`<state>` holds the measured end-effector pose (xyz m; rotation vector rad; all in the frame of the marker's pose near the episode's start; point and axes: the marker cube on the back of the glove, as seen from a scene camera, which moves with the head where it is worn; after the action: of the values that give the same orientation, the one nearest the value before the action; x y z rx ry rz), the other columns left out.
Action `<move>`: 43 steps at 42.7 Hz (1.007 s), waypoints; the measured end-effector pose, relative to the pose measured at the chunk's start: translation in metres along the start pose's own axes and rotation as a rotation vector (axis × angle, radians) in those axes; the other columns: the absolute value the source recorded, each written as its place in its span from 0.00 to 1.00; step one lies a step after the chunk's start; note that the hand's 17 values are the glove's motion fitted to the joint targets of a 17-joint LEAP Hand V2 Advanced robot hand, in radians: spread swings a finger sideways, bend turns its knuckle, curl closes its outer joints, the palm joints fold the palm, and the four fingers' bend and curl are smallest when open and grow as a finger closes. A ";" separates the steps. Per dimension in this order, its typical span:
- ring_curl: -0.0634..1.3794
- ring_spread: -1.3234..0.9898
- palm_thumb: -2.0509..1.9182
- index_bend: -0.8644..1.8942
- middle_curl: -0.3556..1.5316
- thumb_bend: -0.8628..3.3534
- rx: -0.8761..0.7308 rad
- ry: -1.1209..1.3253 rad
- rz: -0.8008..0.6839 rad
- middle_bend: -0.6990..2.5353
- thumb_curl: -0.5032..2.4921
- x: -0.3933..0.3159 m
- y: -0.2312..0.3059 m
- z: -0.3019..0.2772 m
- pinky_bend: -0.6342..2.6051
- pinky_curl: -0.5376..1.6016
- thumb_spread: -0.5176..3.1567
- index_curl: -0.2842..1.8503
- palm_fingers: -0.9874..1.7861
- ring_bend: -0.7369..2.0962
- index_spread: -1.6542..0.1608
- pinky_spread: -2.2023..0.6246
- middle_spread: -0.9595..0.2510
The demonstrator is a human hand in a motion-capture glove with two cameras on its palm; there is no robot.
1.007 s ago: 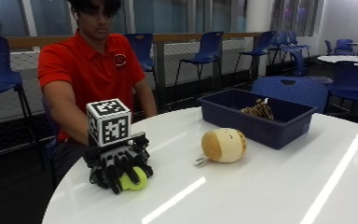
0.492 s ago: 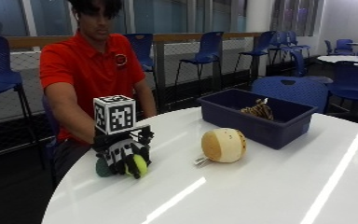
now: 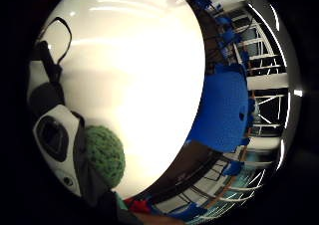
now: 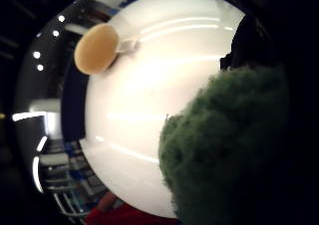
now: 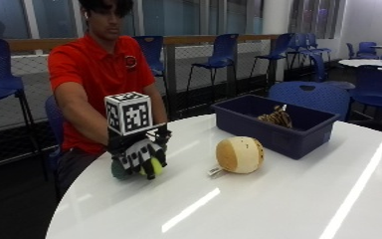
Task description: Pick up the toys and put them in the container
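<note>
blue chairs (image 5: 219,50) stand in rows along a wall of windows behind a round white surface (image 5: 264,204), glossy enough to carry long streaks of light. a person in a red shirt (image 5: 98,84) sits at the far edge of it. the gloved right hand (image 5: 140,154) is down near that edge, its fingers curled round a green and yellow toy (image 5: 152,168): the yellow part shows between the fingers, and a dark green part sticks out at the side toward the person. the toy sits low, at the surface or just over it; i cannot tell if it touches. in the thumb side palm view the fuzzy green toy (image 4: 227,150) fills much of the picture, close against the palm, and in the little finger side view a knitted green bit (image 3: 104,155) of it shows beside the hand's strap.

nearer the middle of the surface lies a round tan plush toy (image 5: 240,155) with a small white tag at its side, well apart from the hand. just behind it, toward the far right edge, stands a dark blue container (image 5: 277,124), and inside it lies a brown striped toy (image 5: 275,117). the plush toy is near the container's front wall, though i cannot tell if they touch.
</note>
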<state>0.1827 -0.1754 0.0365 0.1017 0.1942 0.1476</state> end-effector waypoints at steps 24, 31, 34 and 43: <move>0.46 0.41 0.67 0.50 0.43 0.25 0.139 -0.070 -0.283 0.47 0.48 -0.234 -0.076 -0.181 0.56 0.51 0.31 0.52 0.75 0.74 0.64 0.63 0.47; 0.46 0.41 0.67 0.50 0.44 0.25 0.134 -0.125 -0.364 0.47 0.49 -0.314 -0.080 -0.197 0.56 0.51 0.30 0.54 0.75 0.74 0.64 0.63 0.47; 0.45 0.41 0.67 0.50 0.45 0.25 0.120 -0.154 -0.380 0.47 0.50 -0.349 -0.082 -0.199 0.56 0.51 0.30 0.55 0.74 0.74 0.64 0.63 0.47; 0.45 0.41 0.66 0.49 0.46 0.24 0.094 -0.136 -0.410 0.47 0.52 -0.425 -0.082 -0.181 0.56 0.51 0.29 0.58 0.74 0.74 0.63 0.63 0.47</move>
<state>-0.2550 -0.3070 -0.0714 0.1623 0.0827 -0.2769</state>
